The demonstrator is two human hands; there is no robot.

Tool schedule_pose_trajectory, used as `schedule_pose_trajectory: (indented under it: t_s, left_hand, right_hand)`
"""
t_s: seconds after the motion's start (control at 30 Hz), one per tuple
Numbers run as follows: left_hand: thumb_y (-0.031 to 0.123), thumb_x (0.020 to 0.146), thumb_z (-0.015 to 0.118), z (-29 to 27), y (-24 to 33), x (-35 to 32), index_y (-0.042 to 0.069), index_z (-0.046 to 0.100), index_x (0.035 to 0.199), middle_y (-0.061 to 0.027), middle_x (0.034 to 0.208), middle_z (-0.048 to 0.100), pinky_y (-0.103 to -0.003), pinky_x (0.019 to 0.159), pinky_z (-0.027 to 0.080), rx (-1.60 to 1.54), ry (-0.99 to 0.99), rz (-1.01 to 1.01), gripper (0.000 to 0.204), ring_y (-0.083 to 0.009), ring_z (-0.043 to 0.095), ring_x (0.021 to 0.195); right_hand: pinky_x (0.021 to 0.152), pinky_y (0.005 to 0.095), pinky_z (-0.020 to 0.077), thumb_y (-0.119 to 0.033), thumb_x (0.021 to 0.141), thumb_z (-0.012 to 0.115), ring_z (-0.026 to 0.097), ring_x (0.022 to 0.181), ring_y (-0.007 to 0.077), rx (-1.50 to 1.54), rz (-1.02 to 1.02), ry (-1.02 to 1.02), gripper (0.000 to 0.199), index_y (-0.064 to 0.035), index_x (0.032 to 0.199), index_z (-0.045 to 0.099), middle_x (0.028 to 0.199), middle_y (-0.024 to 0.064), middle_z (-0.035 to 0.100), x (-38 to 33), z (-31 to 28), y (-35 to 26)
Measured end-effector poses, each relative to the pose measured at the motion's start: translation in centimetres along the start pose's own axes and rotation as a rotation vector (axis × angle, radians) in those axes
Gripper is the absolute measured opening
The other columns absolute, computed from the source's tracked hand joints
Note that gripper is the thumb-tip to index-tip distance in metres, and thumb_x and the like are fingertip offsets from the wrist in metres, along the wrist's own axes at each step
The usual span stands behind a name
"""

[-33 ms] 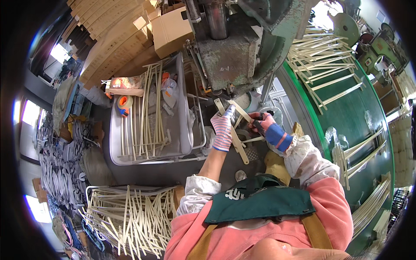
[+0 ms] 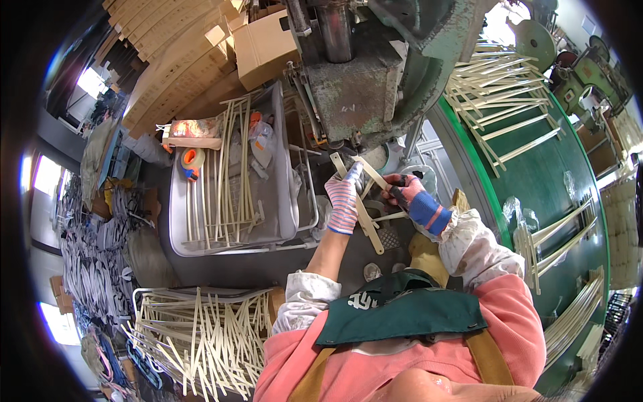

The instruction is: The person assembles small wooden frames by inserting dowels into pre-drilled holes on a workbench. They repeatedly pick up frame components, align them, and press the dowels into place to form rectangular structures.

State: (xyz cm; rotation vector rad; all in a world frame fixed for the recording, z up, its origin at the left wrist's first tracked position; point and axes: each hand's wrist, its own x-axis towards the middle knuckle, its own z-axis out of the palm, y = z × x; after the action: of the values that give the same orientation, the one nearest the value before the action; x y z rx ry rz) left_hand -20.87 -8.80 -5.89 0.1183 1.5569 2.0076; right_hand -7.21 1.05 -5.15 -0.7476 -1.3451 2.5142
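A striped glove covers my left hand (image 2: 342, 202), which is closed round a long, flat cream strip (image 2: 368, 224) with holes near its ends. That strip slants from under the press toward my feet. My right hand (image 2: 416, 201), in a blue and red glove with dark fingers, is closed on a second flat cream strip (image 2: 372, 173). The two strips cross close together, and my left fingertips reach the second one. Above my hands hangs the worn metal block of a press (image 2: 351, 97). The lower parts of both strips are partly hidden by my fingers.
At the left stands a grey bin (image 2: 268, 224) with cream strips, a tape roll (image 2: 193, 159) and a bag. Another rack (image 2: 201, 335) piled with strips is near left. A green-topped table (image 2: 536, 177) with more strips runs along the right. Cardboard boxes (image 2: 266, 50) stand behind.
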Motion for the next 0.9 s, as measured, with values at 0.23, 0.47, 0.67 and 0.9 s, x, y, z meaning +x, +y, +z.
schedule_pose_trajectory:
  t_s: [0.23, 0.47, 0.67, 0.9]
  left_hand:
    - [0.014, 0.076, 0.071, -0.6, 0.9, 0.1, 0.005, 0.065, 0.068, 0.0010, 0.054, 0.054, -0.023, 0.046, 0.033, 0.034, -0.056, 0.041, 0.014, -0.0072, 0.046, 0.047]
    - [0.012, 0.079, 0.067, -0.5, 0.7, 0.6, 0.004, 0.063, 0.067, -0.0005, 0.054, 0.054, -0.023, 0.044, 0.032, 0.077, -0.085, -0.015, 0.015, -0.0078, 0.046, 0.044]
    - [0.011, 0.076, 0.071, -0.3, -0.1, -0.1, 0.007, 0.060, 0.061, 0.0032, 0.055, 0.054, -0.022, 0.041, 0.027, 0.101, -0.009, -0.057, 0.019, -0.0044, 0.042, 0.042]
    - [0.010, 0.075, 0.073, -0.3, 2.0, -0.6, 0.005, 0.063, 0.064, 0.0018, 0.056, 0.056, -0.021, 0.041, 0.030, 0.109, 0.015, -0.092, 0.015, -0.0048, 0.044, 0.043]
  right_hand:
    - [0.056, 0.0233, 0.0494, -0.012, 0.088, 0.058, 0.060, 0.062, 0.0128, -0.127, 0.136, -0.116, 0.025, -0.0007, 0.110, 0.056, 0.077, 0.0069, 0.063, 2.1, -2.7, 0.1]
    - [0.059, 0.0364, 0.0482, -0.018, 0.087, 0.052, 0.062, 0.069, 0.0250, -1.108, -0.445, -0.114, 0.018, -0.0086, 0.099, 0.063, 0.079, 0.0080, 0.063, 17.8, -7.2, 3.7]
    - [0.060, 0.0375, 0.0482, -0.018, 0.088, 0.051, 0.062, 0.071, 0.0256, -0.924, -0.336, -0.167, 0.019, -0.0086, 0.099, 0.063, 0.080, 0.0085, 0.063, 21.0, -5.9, 5.3]
    - [0.062, 0.0387, 0.0481, -0.018, 0.089, 0.049, 0.062, 0.072, 0.0262, -0.882, -0.308, -0.179, 0.020, -0.0086, 0.099, 0.063, 0.081, 0.0091, 0.064, 20.5, -5.1, 4.6]
